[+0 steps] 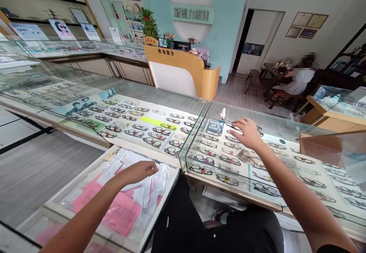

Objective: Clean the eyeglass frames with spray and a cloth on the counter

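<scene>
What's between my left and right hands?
In the head view, going from left hand to right hand: some clear plastic bags, then an upright glass divider, then rows of eyeglasses.

Optical shop: eyeglasses (230,160) in glass display cases (171,98)

A glass surface (171,97) at mid-frame bears a small bottle (222,115) right of centre, while the lower-left drawer (78,179) holds pink papers (126,211).

The left grip (148,168) is over a drawer (172,177), the right grip (247,132) near a bottle (222,114).
</scene>
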Action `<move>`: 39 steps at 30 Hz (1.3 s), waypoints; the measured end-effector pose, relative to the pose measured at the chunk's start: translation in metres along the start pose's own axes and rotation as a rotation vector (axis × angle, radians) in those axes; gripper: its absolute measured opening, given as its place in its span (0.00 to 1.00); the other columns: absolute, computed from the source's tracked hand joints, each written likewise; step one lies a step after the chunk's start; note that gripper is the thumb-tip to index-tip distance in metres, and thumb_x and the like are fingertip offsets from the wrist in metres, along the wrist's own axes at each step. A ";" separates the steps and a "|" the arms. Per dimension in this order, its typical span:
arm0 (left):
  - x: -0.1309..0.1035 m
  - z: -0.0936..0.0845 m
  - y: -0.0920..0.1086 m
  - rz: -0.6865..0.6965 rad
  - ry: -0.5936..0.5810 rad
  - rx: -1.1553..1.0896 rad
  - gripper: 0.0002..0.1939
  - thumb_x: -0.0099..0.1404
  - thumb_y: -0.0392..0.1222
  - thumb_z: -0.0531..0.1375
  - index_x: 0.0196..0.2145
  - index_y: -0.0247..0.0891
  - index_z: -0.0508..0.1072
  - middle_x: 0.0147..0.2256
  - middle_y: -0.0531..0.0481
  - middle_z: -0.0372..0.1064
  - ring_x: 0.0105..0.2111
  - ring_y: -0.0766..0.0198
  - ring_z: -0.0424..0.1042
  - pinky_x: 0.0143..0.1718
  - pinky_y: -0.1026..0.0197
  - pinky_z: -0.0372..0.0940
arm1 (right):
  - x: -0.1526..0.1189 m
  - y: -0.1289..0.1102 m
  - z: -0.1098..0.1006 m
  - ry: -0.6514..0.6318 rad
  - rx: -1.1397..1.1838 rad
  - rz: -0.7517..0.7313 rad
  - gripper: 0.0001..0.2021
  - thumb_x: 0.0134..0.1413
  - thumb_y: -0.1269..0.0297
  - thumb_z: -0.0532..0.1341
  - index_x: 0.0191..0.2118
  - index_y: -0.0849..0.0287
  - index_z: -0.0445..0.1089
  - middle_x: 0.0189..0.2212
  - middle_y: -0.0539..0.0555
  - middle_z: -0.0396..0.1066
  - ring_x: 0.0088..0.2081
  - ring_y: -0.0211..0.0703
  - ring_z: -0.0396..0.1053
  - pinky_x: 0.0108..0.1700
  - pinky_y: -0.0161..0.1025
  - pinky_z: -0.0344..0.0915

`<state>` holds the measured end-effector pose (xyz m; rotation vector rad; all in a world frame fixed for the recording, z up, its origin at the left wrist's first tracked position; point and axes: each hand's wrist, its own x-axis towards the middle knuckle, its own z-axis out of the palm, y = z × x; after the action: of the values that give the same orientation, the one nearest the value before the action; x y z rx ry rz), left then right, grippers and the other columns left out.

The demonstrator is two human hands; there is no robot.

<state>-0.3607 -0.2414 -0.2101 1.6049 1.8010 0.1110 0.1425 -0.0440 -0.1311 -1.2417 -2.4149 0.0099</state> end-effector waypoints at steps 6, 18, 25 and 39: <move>-0.016 0.005 0.055 0.166 0.057 -0.268 0.24 0.68 0.67 0.63 0.35 0.41 0.78 0.32 0.49 0.71 0.32 0.58 0.66 0.34 0.59 0.58 | 0.024 -0.149 0.074 -0.140 0.216 -0.161 0.25 0.75 0.43 0.61 0.62 0.55 0.81 0.65 0.63 0.75 0.68 0.65 0.63 0.71 0.64 0.60; 0.000 0.007 0.081 -0.035 0.334 -1.120 0.13 0.59 0.42 0.73 0.40 0.34 0.83 0.21 0.56 0.62 0.20 0.70 0.54 0.24 0.63 0.44 | 0.038 -0.244 0.152 -0.195 0.266 -0.320 0.26 0.74 0.42 0.61 0.61 0.58 0.78 0.63 0.67 0.73 0.67 0.67 0.63 0.71 0.64 0.61; 0.019 0.013 0.090 -0.112 0.254 -1.397 0.12 0.60 0.41 0.73 0.40 0.33 0.80 0.22 0.61 0.55 0.18 0.75 0.48 0.21 0.67 0.38 | 0.035 -0.204 0.129 -0.080 0.339 -0.225 0.20 0.73 0.50 0.64 0.61 0.56 0.76 0.71 0.67 0.67 0.72 0.67 0.60 0.73 0.66 0.59; 0.062 0.012 0.102 -0.289 0.377 -1.689 0.09 0.66 0.34 0.69 0.37 0.35 0.71 0.23 0.63 0.55 0.16 0.77 0.50 0.19 0.70 0.38 | 0.020 -0.129 0.134 0.000 0.309 -0.074 0.18 0.74 0.51 0.58 0.55 0.56 0.77 0.65 0.66 0.72 0.68 0.66 0.64 0.70 0.64 0.60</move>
<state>-0.2670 -0.1679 -0.1953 0.0902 1.2897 1.4070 -0.0177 -0.0816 -0.2206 -1.0110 -2.3465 0.3470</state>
